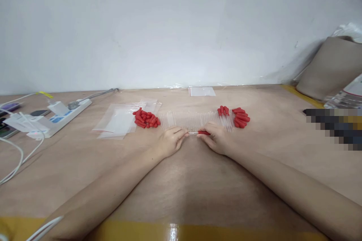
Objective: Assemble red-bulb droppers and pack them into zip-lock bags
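Nearest me, a strip of yellow tape (135, 231) runs along the close edge of the brown tabletop (158, 196), and a white cable (46, 228) crosses by the person's left forearm; both bare forearms reach inward over the surface. At the middle, the left hand (172, 141) has its grip closed on one end of a slim clear tube (193, 133); the right hand (216, 137) has its grip closed around a soft red piece (203, 133) at the tube's other end, so tube and piece lie level between the two hands; how far one sits over the other I cannot tell.

Just beyond the fingers, a row of clear tubes (183, 119) lies side by side; a loose heap of red pieces (146, 118) sits at its left end, a fanned red cluster (241, 118) at its right; flat clear bags (118, 118) lie left of the heap; farther left is a white power strip (62, 118) with chargers plugged in; by the pale wall (169, 26) lies a small white packet (202, 91).
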`<state>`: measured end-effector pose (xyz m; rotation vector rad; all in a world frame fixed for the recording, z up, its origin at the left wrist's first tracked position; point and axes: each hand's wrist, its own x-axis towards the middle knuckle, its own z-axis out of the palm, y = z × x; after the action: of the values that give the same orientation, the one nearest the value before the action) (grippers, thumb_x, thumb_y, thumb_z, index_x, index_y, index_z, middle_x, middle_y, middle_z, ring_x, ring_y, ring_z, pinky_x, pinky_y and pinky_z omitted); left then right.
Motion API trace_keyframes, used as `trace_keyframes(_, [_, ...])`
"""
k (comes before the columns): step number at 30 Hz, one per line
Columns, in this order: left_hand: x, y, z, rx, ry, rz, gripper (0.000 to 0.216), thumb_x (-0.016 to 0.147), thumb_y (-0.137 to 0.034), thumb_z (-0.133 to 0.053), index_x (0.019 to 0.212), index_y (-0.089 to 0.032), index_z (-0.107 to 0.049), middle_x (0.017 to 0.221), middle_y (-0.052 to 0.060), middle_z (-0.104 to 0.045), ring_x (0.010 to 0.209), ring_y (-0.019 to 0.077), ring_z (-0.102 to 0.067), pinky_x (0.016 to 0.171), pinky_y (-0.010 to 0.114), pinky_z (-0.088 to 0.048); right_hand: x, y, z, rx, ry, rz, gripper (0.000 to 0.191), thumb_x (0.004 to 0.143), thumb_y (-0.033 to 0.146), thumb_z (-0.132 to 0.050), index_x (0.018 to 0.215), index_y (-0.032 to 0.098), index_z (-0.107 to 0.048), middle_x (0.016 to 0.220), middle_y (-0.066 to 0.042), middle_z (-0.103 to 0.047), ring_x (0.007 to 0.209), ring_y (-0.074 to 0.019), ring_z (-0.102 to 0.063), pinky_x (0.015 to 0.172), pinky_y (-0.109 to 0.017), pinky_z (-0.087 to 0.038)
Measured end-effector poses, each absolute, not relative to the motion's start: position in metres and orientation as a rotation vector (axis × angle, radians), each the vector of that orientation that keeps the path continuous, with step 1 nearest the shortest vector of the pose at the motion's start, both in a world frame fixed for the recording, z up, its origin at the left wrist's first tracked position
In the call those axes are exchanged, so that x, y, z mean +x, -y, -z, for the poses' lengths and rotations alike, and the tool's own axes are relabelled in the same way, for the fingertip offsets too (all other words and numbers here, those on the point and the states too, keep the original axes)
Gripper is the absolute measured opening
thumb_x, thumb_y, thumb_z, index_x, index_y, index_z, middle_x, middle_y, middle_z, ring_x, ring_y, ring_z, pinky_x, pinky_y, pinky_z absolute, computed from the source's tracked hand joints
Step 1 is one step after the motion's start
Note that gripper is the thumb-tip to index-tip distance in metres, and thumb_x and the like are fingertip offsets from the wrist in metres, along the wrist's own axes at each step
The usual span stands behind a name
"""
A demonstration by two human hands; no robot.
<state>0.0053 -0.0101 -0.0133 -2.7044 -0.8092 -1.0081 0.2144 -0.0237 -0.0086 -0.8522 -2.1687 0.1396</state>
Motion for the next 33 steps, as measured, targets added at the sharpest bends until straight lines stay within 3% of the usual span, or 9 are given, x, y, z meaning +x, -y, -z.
trace_keyframes(18, [0.008,0.0138,0.0068,-2.771,0.725,0.961,0.021,0.088,-0.019,-0.039,0.087,-0.014,-0.059,0.071,0.006,-0.061,0.064,0.013,-0.055,0.059,0.024,-0.047,0.2127,0.02,0.0113,-0.668,2.239,-0.158,0.016,0.083,0.025,-0.049,0.084,0.015,-0.062,0.066,-0.005,-0.062,0.062,-0.0138,-0.051,0.058,-0.026,-0.042])
trace_keyframes(25, [0.0064,0.0154,0.0062,-2.817,0.708,0.986,0.018,0.087,-0.018,-0.042,0.089,-0.014,-0.059,0.075,0.006,-0.062,0.067,0.0126,-0.057,0.062,0.023,-0.048,0.2186,0.0216,0.0076,-0.791,2.238,-0.54,0.018,0.075,0.033,-0.061,0.083,0.017,-0.066,0.069,-0.002,-0.063,0.064,-0.0123,-0.056,0.06,-0.023,-0.045])
trace_keyframes(30, [0.003,0.0158,0.0089,-2.794,0.745,1.016,0.016,0.086,-0.018,-0.044,0.093,-0.015,-0.059,0.08,0.005,-0.063,0.07,0.0122,-0.058,0.064,0.022,-0.049,0.2203,0.0247,0.0095,-0.993,2.003,-0.781,0.03,0.066,0.035,-0.069,0.092,0.02,-0.065,0.086,-0.002,-0.068,0.078,-0.0158,-0.062,0.07,-0.026,-0.049])
trace_keyframes(33, [0.0038,0.0159,0.0099,-2.8,0.736,1.019,0.017,0.087,-0.019,-0.044,0.094,-0.015,-0.058,0.079,0.005,-0.063,0.07,0.012,-0.058,0.064,0.022,-0.049,0.219,0.0263,0.0114,-0.985,1.953,-0.775,0.021,0.069,0.032,-0.065,0.086,0.02,-0.066,0.083,-0.002,-0.069,0.075,-0.0154,-0.063,0.069,-0.027,-0.05])
